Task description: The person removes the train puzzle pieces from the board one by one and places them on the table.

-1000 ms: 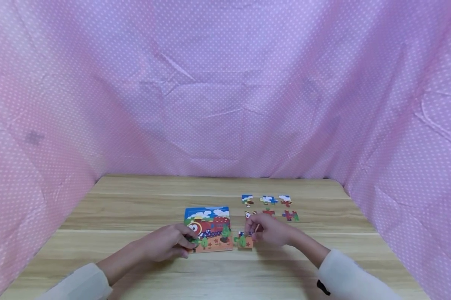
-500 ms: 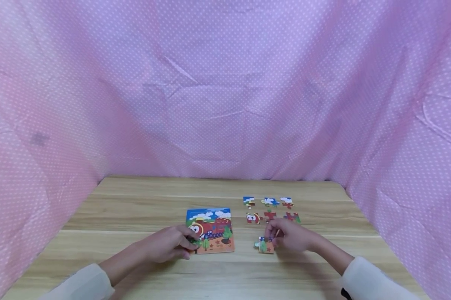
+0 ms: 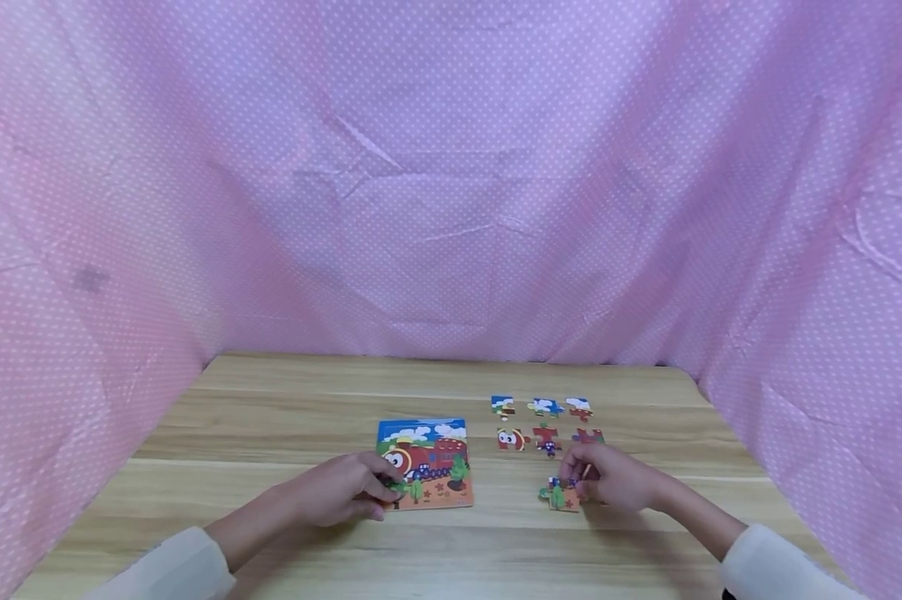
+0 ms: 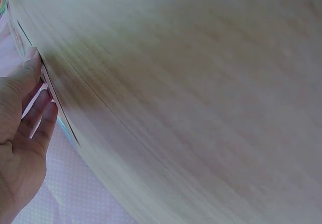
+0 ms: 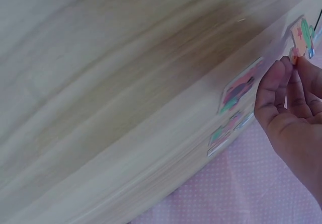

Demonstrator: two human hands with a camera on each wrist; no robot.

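Note:
A square puzzle board [image 3: 436, 467] printed with a red train lies flat in the middle of the tabletop. My left hand [image 3: 349, 492] holds its near left corner, thumb and fingers along the edge in the left wrist view. To the right, my right hand [image 3: 612, 479] pinches an orange and green jigsaw piece [image 3: 562, 497] by its inner side, between thumb and fingertips. Behind that hand lie loose pieces in rows, among them a train-face piece [image 3: 511, 439] and a red piece [image 3: 546, 439]. One loose orange piece [image 5: 240, 85] shows below the hand in the right wrist view.
At the back, a sky piece [image 3: 503, 406], a cloud piece [image 3: 545, 407] and a white-and-red piece [image 3: 578, 407] form the far row. The wooden table [image 3: 308, 392] ends at a pink dotted curtain [image 3: 451, 250] on the back and sides.
My right hand has moved rightward, away from the puzzle board, carrying the pinched jigsaw piece. The train-face and red pieces behind it have come into fuller view. My left hand stays at the board.

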